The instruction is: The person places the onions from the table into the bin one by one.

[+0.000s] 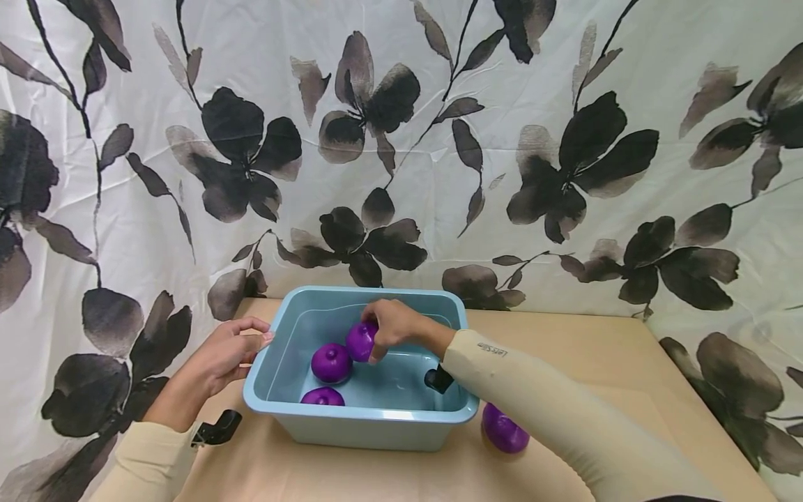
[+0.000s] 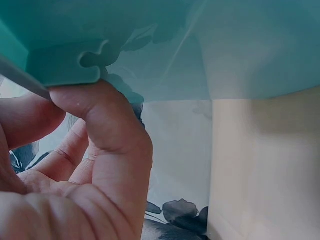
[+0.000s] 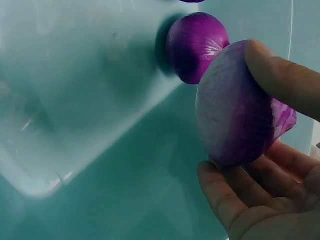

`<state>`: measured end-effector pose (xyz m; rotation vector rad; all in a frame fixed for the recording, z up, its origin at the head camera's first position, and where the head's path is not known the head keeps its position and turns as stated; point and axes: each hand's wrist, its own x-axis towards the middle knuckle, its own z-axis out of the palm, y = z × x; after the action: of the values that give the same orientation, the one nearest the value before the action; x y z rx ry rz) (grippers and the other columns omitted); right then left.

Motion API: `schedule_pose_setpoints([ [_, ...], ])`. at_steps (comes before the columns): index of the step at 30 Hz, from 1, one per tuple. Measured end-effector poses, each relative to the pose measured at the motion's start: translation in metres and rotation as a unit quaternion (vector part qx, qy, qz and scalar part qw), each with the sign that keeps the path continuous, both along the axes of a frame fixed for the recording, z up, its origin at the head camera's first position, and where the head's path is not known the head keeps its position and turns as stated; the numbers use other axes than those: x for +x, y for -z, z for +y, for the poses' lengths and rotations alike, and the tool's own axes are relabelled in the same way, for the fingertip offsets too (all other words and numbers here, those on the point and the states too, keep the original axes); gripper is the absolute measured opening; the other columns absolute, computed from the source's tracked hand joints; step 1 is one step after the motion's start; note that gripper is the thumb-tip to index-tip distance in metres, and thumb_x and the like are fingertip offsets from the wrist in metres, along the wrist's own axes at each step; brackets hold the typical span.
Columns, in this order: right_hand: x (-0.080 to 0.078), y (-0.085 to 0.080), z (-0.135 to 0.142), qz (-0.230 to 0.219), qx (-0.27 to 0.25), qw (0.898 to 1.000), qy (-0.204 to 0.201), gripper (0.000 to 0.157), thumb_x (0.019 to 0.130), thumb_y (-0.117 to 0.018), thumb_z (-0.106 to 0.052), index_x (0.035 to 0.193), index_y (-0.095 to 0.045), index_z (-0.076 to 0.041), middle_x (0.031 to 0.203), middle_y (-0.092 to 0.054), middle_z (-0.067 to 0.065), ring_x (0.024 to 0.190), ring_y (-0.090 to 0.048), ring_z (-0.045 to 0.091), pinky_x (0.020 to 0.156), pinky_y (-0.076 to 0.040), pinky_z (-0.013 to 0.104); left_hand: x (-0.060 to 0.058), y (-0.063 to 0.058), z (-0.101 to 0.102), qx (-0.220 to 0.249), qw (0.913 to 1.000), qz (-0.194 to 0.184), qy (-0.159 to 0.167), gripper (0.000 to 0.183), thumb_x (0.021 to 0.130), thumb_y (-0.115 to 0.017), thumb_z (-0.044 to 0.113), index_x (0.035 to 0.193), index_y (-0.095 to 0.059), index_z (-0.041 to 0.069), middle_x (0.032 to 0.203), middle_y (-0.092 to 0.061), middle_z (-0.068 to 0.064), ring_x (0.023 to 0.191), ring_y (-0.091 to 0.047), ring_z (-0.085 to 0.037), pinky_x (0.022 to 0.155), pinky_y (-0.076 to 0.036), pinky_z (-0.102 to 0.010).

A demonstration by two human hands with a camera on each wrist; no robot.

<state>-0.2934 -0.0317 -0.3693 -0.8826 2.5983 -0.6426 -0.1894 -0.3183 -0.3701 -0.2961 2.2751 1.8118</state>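
Note:
A light-blue plastic tub (image 1: 370, 413) stands on the table. My left hand (image 1: 228, 352) pinches its left rim between thumb and fingers; in the left wrist view, the thumb (image 2: 120, 125) presses under the tub's edge (image 2: 65, 80). Inside the tub, my right hand (image 1: 401, 326) grips a shiny purple onion (image 1: 362, 341), thumb on one side and fingers on the other (image 3: 235, 110). Beside it sits a second onion (image 1: 331, 363), and a third (image 1: 323, 397) is partly hidden by the front wall. Another purple onion (image 1: 505, 428) lies on the table, right of the tub, under my right forearm.
The tan tabletop (image 1: 564, 341) stretches to the right of the tub. Behind the table hangs a white cloth (image 1: 452, 209) with dark flowers, close to the tub's back. Black wrist cameras (image 1: 217, 427) sit on both sleeves.

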Motion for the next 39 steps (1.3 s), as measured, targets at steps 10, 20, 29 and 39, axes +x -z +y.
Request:
schedule_pose_setpoints([
  [10, -0.003, 0.004, -0.001, -0.008, 0.042, 0.999, -0.014, 0.069, 0.060, -0.095, -0.019, 0.121, -0.063, -0.010, 0.114, -0.067, 0.004, 0.100, -0.060, 0.016, 0.090, -0.054, 0.032, -0.002, -0.001, 0.005, -0.007, 1.0000, 0.000, -0.004, 0.029, 0.096, -0.061, 0.017, 0.120, -0.052, 0.003, 0.088, -0.066, -0.001, 0.076, -0.068, -0.014, 0.072, -0.060, -0.036],
  [20, -0.012, 0.009, 0.000, -0.006, 0.066, 0.998, -0.021, 0.069, 0.062, -0.094, -0.021, 0.122, -0.063, -0.009, 0.113, -0.068, 0.004, 0.098, -0.061, 0.015, 0.090, -0.054, 0.030, -0.004, -0.001, 0.008, -0.010, 0.9999, 0.001, -0.009, 0.029, 0.096, -0.060, 0.017, 0.121, -0.052, 0.003, 0.088, -0.067, 0.000, 0.077, -0.068, -0.015, 0.073, -0.060, -0.037],
  [29, -0.016, 0.013, 0.000, -0.009, 0.088, 0.996, -0.019, 0.069, 0.064, -0.093, -0.023, 0.124, -0.062, -0.009, 0.115, -0.067, 0.004, 0.099, -0.060, 0.016, 0.092, -0.054, 0.032, -0.005, 0.002, 0.011, -0.018, 0.9997, 0.006, -0.016, 0.030, 0.097, -0.060, 0.018, 0.122, -0.052, 0.003, 0.089, -0.067, -0.001, 0.077, -0.068, -0.015, 0.072, -0.060, -0.037],
  [39, -0.019, 0.009, 0.002, -0.027, 0.078, 0.996, -0.041, 0.075, 0.070, -0.088, -0.025, 0.135, -0.056, -0.006, 0.135, -0.061, 0.009, 0.127, -0.057, 0.025, 0.109, -0.045, 0.040, -0.005, 0.004, 0.012, -0.008, 0.9998, 0.004, -0.017, 0.031, 0.097, -0.060, 0.018, 0.122, -0.050, 0.002, 0.087, -0.068, 0.001, 0.076, -0.069, -0.014, 0.071, -0.060, -0.036],
])
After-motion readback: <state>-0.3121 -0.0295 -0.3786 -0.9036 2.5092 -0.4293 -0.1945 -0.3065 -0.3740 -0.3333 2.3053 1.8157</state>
